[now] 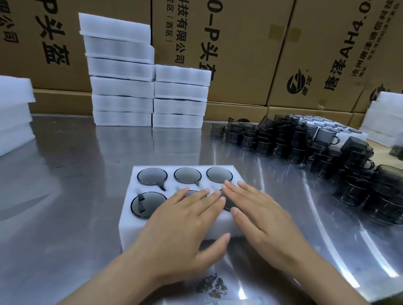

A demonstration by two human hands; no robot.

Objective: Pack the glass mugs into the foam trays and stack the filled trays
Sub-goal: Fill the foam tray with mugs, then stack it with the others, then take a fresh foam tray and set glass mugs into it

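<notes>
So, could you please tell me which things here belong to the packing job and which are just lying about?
Part of the job:
- foam tray under the flat left hand and right hand
- mugs in tray
- loose mugs
- stacked trays

Lying about:
- cardboard boxes
- dark debris on the steel table

Printed cardboard cartons (pixel 245 44) wall in a shiny metal table (pixel 75 191).
</notes>
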